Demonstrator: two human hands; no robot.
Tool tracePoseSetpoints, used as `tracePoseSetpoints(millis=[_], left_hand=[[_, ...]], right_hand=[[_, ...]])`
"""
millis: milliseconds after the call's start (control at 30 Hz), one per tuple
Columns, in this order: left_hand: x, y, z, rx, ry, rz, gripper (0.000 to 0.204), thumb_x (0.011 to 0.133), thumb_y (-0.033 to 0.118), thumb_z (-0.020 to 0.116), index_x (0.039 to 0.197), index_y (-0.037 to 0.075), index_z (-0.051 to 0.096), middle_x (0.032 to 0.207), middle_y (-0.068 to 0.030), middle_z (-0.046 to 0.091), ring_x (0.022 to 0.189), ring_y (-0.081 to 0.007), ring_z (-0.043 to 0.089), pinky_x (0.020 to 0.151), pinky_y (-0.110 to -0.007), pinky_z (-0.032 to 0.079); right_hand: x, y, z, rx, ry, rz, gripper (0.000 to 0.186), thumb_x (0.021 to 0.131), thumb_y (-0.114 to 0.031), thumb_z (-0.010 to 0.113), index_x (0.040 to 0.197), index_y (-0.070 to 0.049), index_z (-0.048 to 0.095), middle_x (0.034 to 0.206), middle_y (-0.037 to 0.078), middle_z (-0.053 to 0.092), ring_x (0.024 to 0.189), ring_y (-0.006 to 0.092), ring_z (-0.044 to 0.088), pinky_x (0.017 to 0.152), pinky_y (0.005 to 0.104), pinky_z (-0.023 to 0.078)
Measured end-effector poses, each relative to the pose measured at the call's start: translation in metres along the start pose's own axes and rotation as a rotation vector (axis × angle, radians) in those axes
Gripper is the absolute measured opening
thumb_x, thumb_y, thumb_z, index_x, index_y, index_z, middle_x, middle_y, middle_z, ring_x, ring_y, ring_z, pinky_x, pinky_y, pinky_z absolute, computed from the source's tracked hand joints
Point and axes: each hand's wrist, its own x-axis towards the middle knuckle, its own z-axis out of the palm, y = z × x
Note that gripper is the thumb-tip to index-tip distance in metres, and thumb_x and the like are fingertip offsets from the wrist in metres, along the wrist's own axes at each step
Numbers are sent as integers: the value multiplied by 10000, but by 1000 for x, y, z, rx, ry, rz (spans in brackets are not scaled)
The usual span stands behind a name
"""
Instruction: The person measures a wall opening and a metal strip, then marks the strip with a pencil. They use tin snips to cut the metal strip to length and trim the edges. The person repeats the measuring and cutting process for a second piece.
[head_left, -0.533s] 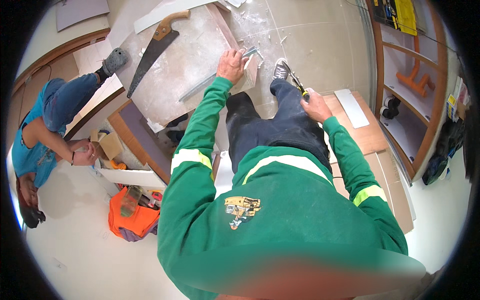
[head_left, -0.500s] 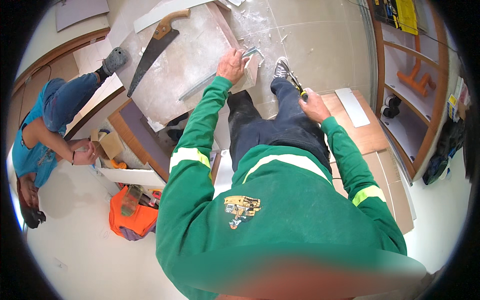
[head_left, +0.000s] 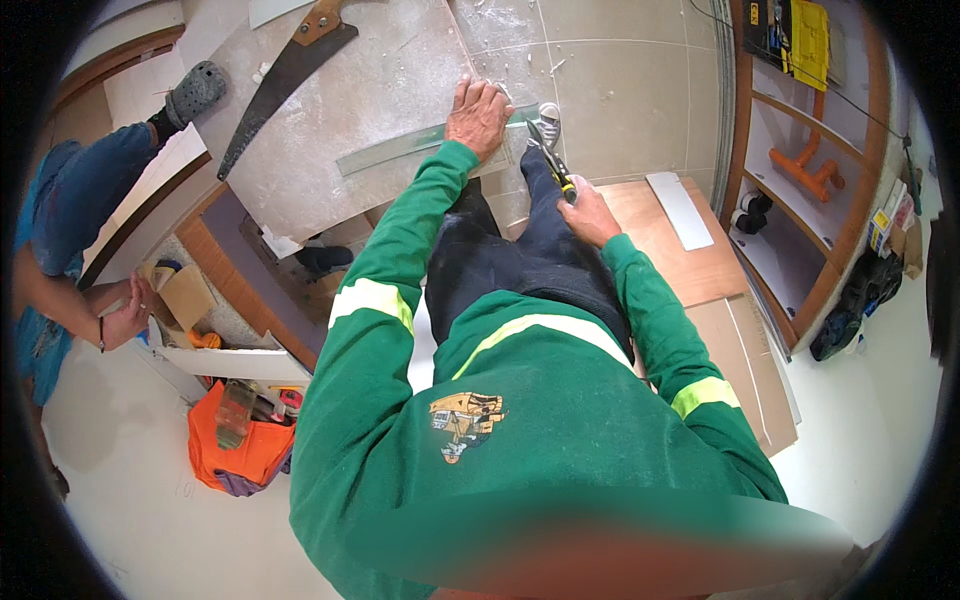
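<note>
A long, narrow grey-green strip [head_left: 395, 150], apparently a metal profile, lies across the dusty board [head_left: 400, 70]. My left hand [head_left: 480, 120] grips it close to its right end, fingers over the top and the underside hidden. In my right hand [head_left: 588, 212] is a pair of snips [head_left: 560, 170] with yellow and black handles. Its jaws point up and away from me, right beside the strip's end; whether they touch it I cannot tell.
A handsaw [head_left: 290, 85] lies on the board's left part. At the left another person [head_left: 85, 210] sits with hands together. An orange bag [head_left: 235, 435] is at lower left, wooden shelves [head_left: 800, 190] at right. A white piece [head_left: 680, 210] rests on a wooden panel [head_left: 635, 225].
The strip has turned from a slant to lie flatter across the board, its broad face showing. My right hand has brought the snips closer to the strip's end. The view has shifted slightly.
</note>
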Motion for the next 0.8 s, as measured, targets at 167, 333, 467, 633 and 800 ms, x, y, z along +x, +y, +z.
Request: tracePoseSetpoints(millis=[167, 333, 467, 633, 800], left_hand=[[-1, -1, 1, -20, 41, 85, 404, 1024, 436, 646, 1215, 81, 668, 1259, -87, 650, 1379, -302, 524, 1290, -591, 239], [7, 6, -4, -43, -164, 20, 352, 982, 299, 694, 1244, 70, 638, 1227, -139, 686, 1399, -335, 550, 1280, -580, 298], [4, 8, 2, 84, -31, 59, 263, 955, 175, 661, 1195, 70, 628, 1189, -161, 701, 1361, -346, 584, 1291, -573, 294], [-2, 12, 7, 133, -13, 44, 183, 933, 121, 631, 1113, 84, 639, 1129, -137, 719, 1328, -332, 611, 1299, -600, 276], [-2, 16, 8, 138, -13, 0, 154, 920, 111, 626, 1070, 96, 656, 1032, -97, 723, 1210, -299, 666, 1285, -611, 304]], right_hand=[[-8, -9, 7, 63, -41, 160, 515, 923, -205, 671, 1345, 78, 586, 1297, 353, 648, 1246, 497, 619, 1074, 521, 498], [-25, -17, -1, 26, 22, 141, 506, 915, -206, 666, 1329, 76, 594, 1289, 350, 649, 1254, 499, 611, 1084, 524, 488], [-21, -22, -7, 68, -17, 128, 522, 916, -204, 653, 1349, 81, 589, 1294, 352, 647, 1256, 494, 613, 1087, 522, 488], [-9, -20, 5, 92, 30, 92, 525, 918, -212, 652, 1348, 84, 594, 1288, 360, 653, 1252, 497, 622, 1082, 513, 499], [-3, -12, 26, 156, 75, 31, 509, 917, -199, 671, 1337, 81, 600, 1263, 352, 669, 1232, 501, 633, 1068, 511, 508]])
